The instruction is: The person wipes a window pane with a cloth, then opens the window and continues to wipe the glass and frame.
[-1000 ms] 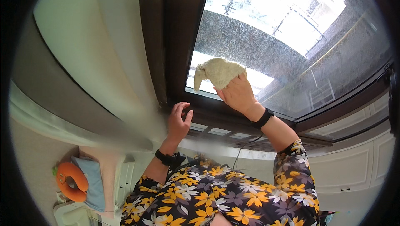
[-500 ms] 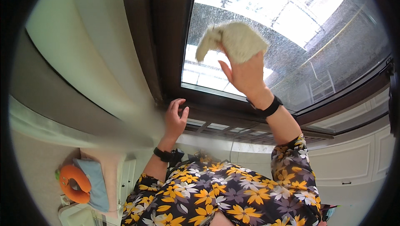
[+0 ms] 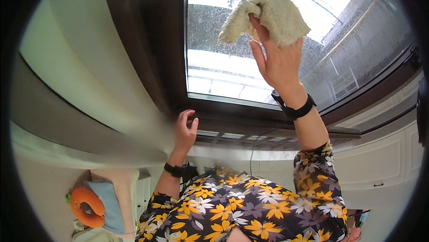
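Observation:
A fluffy cream cleaning cloth lies against the window glass, with one corner hanging to the left. My right hand holds it there, arm raised. The cloth covers most of its fingers; one finger and the thumb show below the fabric. Lower and to the left, my left hand rests by the bottom corner of the dark brown window frame. Its fingers are loosely bent, the thumb stands apart, and nothing is in it. Whether its fingertips press on the frame is hard to tell.
A pale curtain hangs along the left. White cabinets line the lower right. An orange neck pillow lies on a blue cushion at the lower left. A dark window handle sits at the right.
My right hand and the cloth have moved up and to the right across the glass. My left hand stays by the frame's corner. The whole view has shifted slightly.

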The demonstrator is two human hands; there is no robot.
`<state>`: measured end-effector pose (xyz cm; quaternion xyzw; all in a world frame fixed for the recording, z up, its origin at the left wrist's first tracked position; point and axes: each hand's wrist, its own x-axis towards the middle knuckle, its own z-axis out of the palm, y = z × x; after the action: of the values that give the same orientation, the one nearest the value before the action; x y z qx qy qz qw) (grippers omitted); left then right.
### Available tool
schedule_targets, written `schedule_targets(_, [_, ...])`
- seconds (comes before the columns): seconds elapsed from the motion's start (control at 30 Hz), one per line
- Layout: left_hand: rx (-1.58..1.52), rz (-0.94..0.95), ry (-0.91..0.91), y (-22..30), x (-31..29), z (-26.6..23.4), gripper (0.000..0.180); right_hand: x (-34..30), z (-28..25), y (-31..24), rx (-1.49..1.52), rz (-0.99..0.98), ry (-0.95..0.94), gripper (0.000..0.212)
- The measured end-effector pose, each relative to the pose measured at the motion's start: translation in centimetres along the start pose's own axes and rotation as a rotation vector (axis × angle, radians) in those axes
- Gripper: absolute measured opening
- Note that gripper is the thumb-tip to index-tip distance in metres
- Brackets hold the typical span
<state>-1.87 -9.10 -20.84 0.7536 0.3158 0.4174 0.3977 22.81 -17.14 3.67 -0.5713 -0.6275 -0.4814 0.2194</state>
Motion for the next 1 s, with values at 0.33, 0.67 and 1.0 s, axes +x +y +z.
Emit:
schedule_targets(0.33, [-0.015,-0.032,-0.028,0.4,0.0,-0.3,0.024,-11.1,3.1,-2.6,0.151,-0.137,-0.293,0.042])
schedule_targets(0.67, [-0.038,-0.040,-0.058,1.2,0.6,0.0,0.024,-3.7,0.1,1.1,-0.025,0.012,-0.034,0.040])
schedule_targets(1.0, [-0.128,0.013,-0.109,1.8,2.4,1.9,0.029,-11.8,2.6,-0.9,0.098,-0.119,-0.286,0.048])
